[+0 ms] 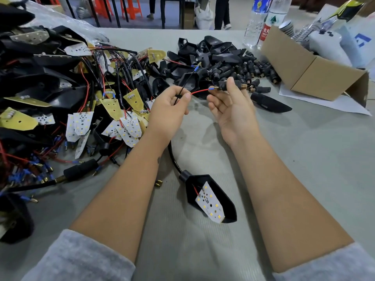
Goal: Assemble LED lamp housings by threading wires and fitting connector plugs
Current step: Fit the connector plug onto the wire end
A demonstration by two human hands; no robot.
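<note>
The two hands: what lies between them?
In the head view, a thin red wire spans from the left hand to the black connector plug in the right hand.

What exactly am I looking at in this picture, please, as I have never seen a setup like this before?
There is no machine here: a person wears a camera on the head, looking down at their own two bare hands over a grey table. The left hand pinches a thin red wire and a black wire. The right hand holds a small black connector plug, and the red wire's blue-sleeved end meets its brass tip. Nearer the person lies a black lamp housing with a white LED board in it. To the left is a heap of wired boards, farther back a pile of black plugs and housings, and to the right a cardboard box.
</note>
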